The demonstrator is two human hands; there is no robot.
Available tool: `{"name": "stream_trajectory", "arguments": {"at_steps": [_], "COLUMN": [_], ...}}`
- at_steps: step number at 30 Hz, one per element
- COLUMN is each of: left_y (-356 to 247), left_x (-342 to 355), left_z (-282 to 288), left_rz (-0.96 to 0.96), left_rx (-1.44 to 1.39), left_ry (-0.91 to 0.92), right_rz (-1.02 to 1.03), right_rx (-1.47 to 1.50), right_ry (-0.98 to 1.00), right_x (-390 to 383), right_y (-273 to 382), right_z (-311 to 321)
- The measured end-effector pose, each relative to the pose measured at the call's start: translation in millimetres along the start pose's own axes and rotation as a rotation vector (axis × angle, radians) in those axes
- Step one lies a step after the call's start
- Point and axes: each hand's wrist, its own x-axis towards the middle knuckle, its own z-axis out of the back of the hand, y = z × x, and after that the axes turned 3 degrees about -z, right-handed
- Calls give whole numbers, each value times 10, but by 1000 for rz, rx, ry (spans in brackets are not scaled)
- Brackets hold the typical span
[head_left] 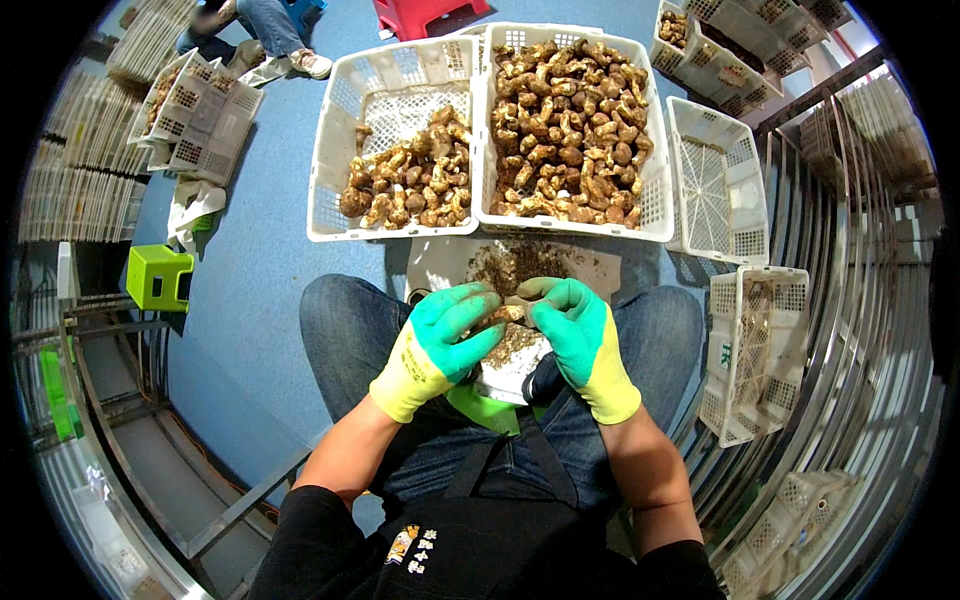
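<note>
Before my knees, on the blue floor (270, 250), sit two white perforated crates side by side. The right crate (655, 190) is heaped nearly to its rim with brown mushrooms, too many to count; the left crate (325, 160) holds a smaller pile gathered toward its near side, with bare mesh showing at the far end. Two more white crates (715, 180) stand empty off to my right, one beyond the other, and further stacks lie at the edges of the view. A green stool (158, 276) stands to my left.

Between the crates and my lap lies one pale sheet (440, 262) strewn with dark trimmings.

Both my forearms come up from below, each hand in a glove that is green at the fingers and yellow at the cuff. My left hand (440, 345) and my right hand (585, 345) meet over my lap, both clenched on one single mushroom (503, 316). It lies roughly crosswise between my hands, its long axis running left to right, one end buried in my left fingers and the other under my right thumb. Only a short tan stretch of it shows between the gloves, so I cannot tell which end is the cap. Just beneath it, crumbs lie on a white piece resting across my thighs.
</note>
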Motion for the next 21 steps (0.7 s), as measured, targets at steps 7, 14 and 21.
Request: {"name": "stream_trajectory", "arguments": {"at_steps": [7, 14, 21], "left_y": [-14, -27, -6], "left_x": [-5, 6, -6], "left_z": [11, 18, -4], "left_rz": [-7, -18, 6], "left_rx": [15, 2, -10], "left_ry": [6, 17, 12], "right_rz": [-82, -123, -119], "right_rx": [-22, -18, -47], "right_ry": [-9, 7, 29], "right_x": [-12, -21, -23], "right_y": [75, 16, 124], "right_z": [-10, 28, 3]}}
